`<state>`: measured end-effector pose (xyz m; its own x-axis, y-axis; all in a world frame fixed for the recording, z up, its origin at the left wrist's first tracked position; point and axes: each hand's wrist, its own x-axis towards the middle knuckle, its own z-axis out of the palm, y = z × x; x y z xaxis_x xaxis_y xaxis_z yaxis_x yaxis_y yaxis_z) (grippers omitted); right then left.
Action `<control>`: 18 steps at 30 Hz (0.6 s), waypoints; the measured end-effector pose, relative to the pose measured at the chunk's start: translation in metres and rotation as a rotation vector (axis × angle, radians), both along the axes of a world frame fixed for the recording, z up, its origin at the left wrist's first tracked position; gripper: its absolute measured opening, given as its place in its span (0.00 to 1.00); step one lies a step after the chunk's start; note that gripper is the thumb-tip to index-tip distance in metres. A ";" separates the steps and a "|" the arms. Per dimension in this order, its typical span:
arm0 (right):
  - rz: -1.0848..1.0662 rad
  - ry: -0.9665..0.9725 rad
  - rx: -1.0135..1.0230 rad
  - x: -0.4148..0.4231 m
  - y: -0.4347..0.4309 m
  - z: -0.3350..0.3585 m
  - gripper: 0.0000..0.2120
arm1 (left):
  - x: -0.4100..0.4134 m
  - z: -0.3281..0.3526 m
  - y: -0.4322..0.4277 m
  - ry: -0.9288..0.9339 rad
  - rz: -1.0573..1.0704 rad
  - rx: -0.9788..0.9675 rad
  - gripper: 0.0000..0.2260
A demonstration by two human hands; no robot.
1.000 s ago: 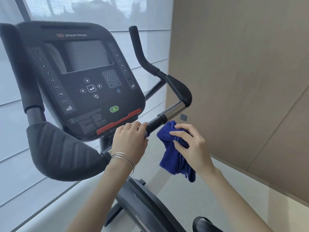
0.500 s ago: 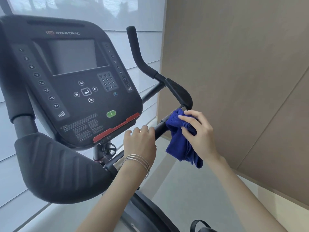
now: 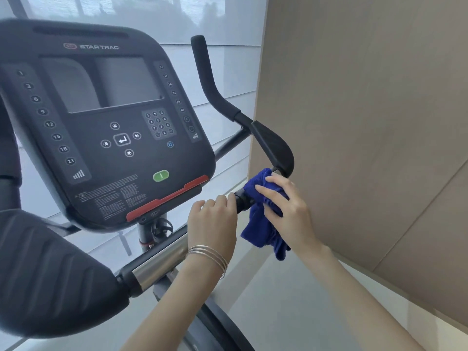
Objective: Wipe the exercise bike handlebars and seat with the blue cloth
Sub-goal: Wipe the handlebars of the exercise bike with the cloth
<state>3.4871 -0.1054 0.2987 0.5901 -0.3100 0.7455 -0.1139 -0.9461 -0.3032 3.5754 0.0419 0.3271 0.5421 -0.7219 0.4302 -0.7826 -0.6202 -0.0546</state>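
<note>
- Right hand, against one second prior?
- The right hand [image 3: 286,211] has carried the blue cloth [image 3: 260,224] up from beside the handlebar [image 3: 241,198] onto it; the cloth now wraps the bar's outer end, just under the elbow pad [image 3: 273,148]; the chrome section there is now covered.
- Left hand?
- The left hand [image 3: 212,219] has slid outward along the bar; the chrome sleeve [image 3: 157,267] by its wrist is now exposed.

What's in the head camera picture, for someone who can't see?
A right hand holds a blue cloth around the exercise bike's handlebar, while the left hand grips the bar beside it. The dark console fills the upper left.
</note>
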 end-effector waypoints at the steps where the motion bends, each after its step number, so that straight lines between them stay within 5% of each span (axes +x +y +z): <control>1: -0.027 0.001 0.033 0.000 -0.008 0.003 0.20 | 0.000 -0.001 0.000 -0.003 0.001 -0.008 0.18; 5: -0.101 0.033 0.178 0.000 -0.032 0.017 0.18 | 0.002 -0.005 0.000 -0.015 -0.017 -0.010 0.22; 14: 0.114 0.048 -0.040 -0.008 0.007 0.006 0.19 | -0.005 0.006 0.014 -0.092 0.056 0.026 0.19; 18: 0.022 0.010 0.107 -0.003 -0.020 0.011 0.18 | -0.005 0.009 0.017 -0.128 0.052 -0.009 0.16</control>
